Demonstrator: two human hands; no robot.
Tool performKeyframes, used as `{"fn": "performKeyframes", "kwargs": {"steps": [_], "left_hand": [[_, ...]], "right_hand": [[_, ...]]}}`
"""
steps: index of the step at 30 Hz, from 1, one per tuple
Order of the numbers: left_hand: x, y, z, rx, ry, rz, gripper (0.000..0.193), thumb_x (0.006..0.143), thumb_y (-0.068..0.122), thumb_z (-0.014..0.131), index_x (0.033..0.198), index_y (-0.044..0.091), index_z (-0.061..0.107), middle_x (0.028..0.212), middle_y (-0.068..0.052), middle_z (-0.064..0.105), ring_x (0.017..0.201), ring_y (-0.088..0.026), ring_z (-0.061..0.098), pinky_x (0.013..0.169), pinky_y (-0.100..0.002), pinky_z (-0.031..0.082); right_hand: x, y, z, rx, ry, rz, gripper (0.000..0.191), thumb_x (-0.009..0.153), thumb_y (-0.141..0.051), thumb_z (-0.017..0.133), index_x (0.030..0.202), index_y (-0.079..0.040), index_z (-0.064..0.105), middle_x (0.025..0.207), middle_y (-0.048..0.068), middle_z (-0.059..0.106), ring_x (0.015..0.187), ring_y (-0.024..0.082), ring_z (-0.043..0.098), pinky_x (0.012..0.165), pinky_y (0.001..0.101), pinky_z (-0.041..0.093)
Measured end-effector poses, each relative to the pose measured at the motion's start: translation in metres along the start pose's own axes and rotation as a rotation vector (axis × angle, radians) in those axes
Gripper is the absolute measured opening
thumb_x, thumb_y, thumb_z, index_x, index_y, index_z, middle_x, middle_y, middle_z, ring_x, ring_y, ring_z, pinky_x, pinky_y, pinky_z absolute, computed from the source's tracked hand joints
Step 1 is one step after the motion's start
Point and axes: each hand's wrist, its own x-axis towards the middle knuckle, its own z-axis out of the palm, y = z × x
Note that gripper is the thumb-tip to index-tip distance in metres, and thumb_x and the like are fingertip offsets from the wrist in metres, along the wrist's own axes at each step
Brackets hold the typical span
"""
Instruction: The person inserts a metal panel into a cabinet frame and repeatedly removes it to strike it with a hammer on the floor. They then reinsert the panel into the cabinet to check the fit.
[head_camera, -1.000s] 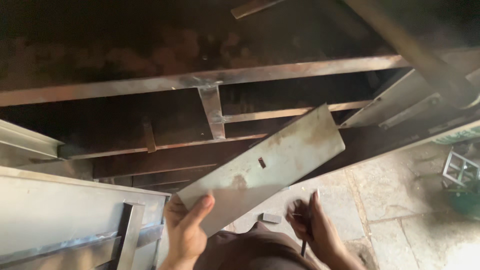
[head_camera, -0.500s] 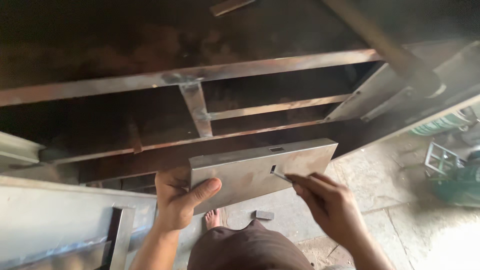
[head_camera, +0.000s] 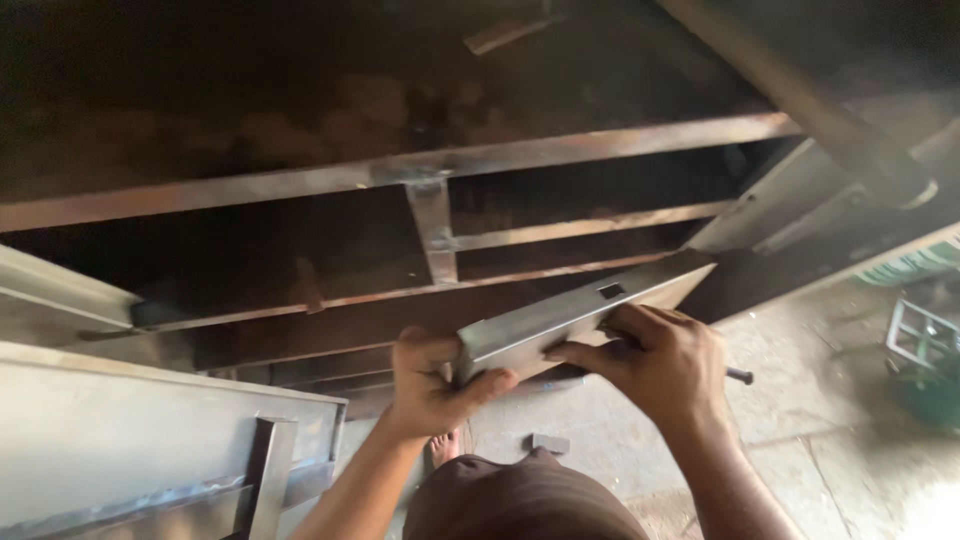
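A grey folded sheet-metal piece (head_camera: 570, 312) with a small rectangular slot near its upper edge is held up in front of a rusty steel frame (head_camera: 430, 175). My left hand (head_camera: 432, 385) grips its left end, thumb over the front face. My right hand (head_camera: 655, 360) wraps over its middle and lower edge, and a thin dark rod sticks out from under that hand to the right. The piece is tilted, with its right end higher and close to the frame's lower bar.
The frame has long horizontal bars joined by a short upright post (head_camera: 432, 235). A grey metal panel (head_camera: 110, 440) lies at lower left. A thick tube (head_camera: 800, 95) crosses the upper right. Concrete floor with a small metal block (head_camera: 549, 442) lies below.
The metal piece has been turned from showing its broad flat face to showing a narrower folded face. My right hand moved from below up onto the piece. The view has shifted closer.
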Motion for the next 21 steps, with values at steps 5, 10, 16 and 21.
{"fn": "performKeyframes", "kwargs": {"steps": [5,10,16,21], "left_hand": [[0.028,0.011,-0.005,0.209,0.174,0.11,0.049,0.068,0.043,0.094,0.094,0.006,0.073,0.078,-0.004,0.074,0.066,-0.01,0.07,0.058,-0.024,0.055],[0.065,0.034,-0.027,0.143,0.505,0.144,0.091,0.056,0.055,0.095,0.122,0.001,0.062,0.109,-0.009,0.069,0.09,-0.01,0.067,0.074,-0.023,0.056],[0.094,0.028,-0.032,0.284,0.245,0.181,0.079,0.066,0.034,0.099,0.127,-0.004,0.066,0.117,-0.015,0.076,0.111,-0.02,0.074,0.102,-0.031,0.056],[0.101,0.02,-0.026,0.094,0.298,-0.005,0.023,0.085,0.014,0.09,0.102,0.002,0.078,0.079,-0.003,0.073,0.068,-0.005,0.058,0.061,-0.021,0.045]], "right_hand": [[0.024,0.017,0.01,-0.185,0.148,-0.073,0.055,0.071,-0.063,0.087,0.076,-0.009,0.078,0.06,-0.002,0.067,0.048,0.009,0.061,0.045,0.0252,0.047],[0.05,0.013,-0.008,-0.332,0.184,-0.022,0.053,0.082,-0.063,0.086,0.084,-0.01,0.082,0.06,-0.004,0.067,0.045,0.009,0.058,0.045,0.025,0.043],[0.067,-0.009,-0.009,-0.455,0.209,-0.051,0.055,0.08,-0.066,0.082,0.086,-0.011,0.082,0.059,-0.003,0.067,0.043,0.01,0.056,0.044,0.0258,0.041],[0.078,-0.004,-0.008,-0.501,0.193,-0.022,0.056,0.083,-0.066,0.081,0.09,-0.011,0.083,0.061,-0.002,0.067,0.04,0.01,0.053,0.044,0.0251,0.041]]}}
